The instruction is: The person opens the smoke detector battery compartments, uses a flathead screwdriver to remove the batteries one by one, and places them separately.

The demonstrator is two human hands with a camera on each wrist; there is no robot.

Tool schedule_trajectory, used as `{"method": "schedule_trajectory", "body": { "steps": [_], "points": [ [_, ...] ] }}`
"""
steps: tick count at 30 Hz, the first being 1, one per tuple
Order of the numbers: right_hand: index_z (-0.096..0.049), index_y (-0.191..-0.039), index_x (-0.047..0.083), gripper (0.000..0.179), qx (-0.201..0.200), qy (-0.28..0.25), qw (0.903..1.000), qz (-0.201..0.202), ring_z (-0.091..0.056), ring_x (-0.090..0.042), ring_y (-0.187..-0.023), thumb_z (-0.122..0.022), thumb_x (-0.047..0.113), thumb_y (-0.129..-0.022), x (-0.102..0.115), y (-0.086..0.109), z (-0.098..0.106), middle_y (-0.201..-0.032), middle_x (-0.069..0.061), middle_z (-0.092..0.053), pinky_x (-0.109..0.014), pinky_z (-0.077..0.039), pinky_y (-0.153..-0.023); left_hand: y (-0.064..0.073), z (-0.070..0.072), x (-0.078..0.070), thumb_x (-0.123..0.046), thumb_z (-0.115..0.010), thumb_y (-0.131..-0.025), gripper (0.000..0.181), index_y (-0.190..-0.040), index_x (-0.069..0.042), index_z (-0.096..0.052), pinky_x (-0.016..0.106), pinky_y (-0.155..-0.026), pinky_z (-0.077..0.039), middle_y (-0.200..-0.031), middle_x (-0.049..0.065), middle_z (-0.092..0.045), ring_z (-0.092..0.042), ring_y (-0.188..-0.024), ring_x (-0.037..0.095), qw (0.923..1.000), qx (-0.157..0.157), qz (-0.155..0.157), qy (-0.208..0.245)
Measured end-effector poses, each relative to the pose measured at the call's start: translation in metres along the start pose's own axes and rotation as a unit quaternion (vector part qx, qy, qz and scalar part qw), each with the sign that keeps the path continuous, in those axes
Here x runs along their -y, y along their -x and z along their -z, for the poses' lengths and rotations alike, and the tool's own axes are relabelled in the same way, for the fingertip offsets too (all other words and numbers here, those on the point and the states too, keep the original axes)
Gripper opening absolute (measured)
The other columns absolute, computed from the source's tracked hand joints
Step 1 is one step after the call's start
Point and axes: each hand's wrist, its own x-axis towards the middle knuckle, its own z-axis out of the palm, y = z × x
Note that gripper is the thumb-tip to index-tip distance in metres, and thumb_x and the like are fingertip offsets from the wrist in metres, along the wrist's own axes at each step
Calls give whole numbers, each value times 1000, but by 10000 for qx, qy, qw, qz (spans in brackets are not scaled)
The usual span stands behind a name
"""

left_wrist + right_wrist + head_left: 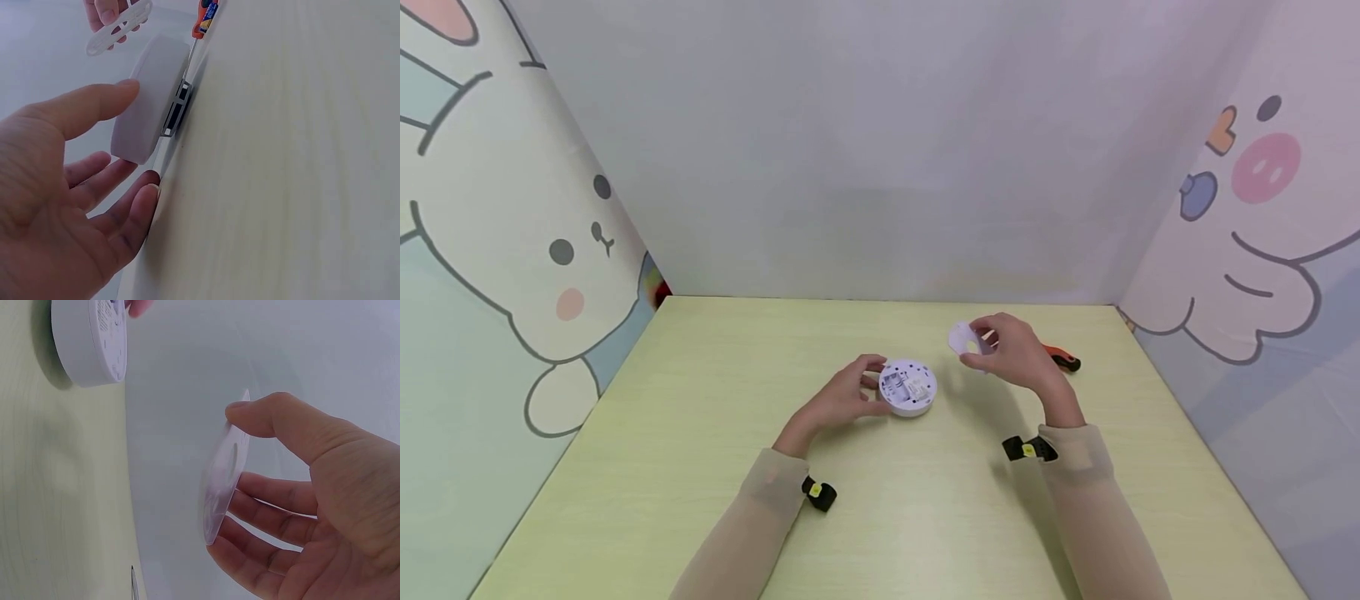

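Note:
A round white smoke detector (pixel 907 388) lies back side up on the table, its recessed back with a pale label showing. Its dark slotted vent (pixel 177 111) faces the tabletop in the left wrist view. My left hand (pixel 844 392) holds the detector's left side, thumb on the near edge and fingers toward the far edge. To the right and above the table, my right hand (pixel 1009 352) pinches a thin white mounting plate (pixel 222 481) between thumb and fingers. The plate has an opening in it and is apart from the detector.
A screwdriver with an orange and black handle (pixel 1062 358) lies behind my right hand, partly hidden by it. The pale wooden table (pixel 737 350) ends at a grey backdrop (pixel 887 167). Cartoon-printed cloth panels (pixel 572 275) flank both sides.

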Motion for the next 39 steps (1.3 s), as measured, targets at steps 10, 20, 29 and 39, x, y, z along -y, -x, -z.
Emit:
{"method": "schedule_trajectory", "body": {
  "steps": [10,20,29,39],
  "points": [
    [-70,-129,2,52,38,9,10000,-11,-68,-31,-101,-89,26,-88,2,-1,-1,-118,-16,-69,-47,-61,-84,0,-8,-3,-32,-92,-86,97,-162,-12,-35,49,-113,-48,-158,4,-49,-56,-135,24,9998,-115,163,93],
    [-70,-129,2,52,77,12,10000,-15,-68,-30,-101,-89,27,-88,4,0,-1,-119,-16,-69,-46,-61,-83,-2,-12,-8,-30,-93,-85,93,-160,-15,-39,50,-111,-49,-156,3,-52,-57,-135,25,9990,-294,310,-156],
    [-70,-131,2,53,80,-4,10000,-14,-67,-30,-102,-89,27,-88,2,0,-1,-121,-15,-69,-47,-60,-84,0,-7,-6,-32,-90,-88,80,-154,-17,-48,46,-106,-53,-149,4,-57,-60,-127,25,9987,-227,412,-217],
    [-69,-132,2,54,50,-21,10000,41,-67,-30,-103,-89,26,-88,1,-1,-2,-121,-15,-69,-46,-60,-86,-1,-3,-3,-27,-90,-88,70,-147,-14,-54,40,-104,-55,-138,3,-64,-63,-125,22,9993,-161,328,-63]
  ]
}}
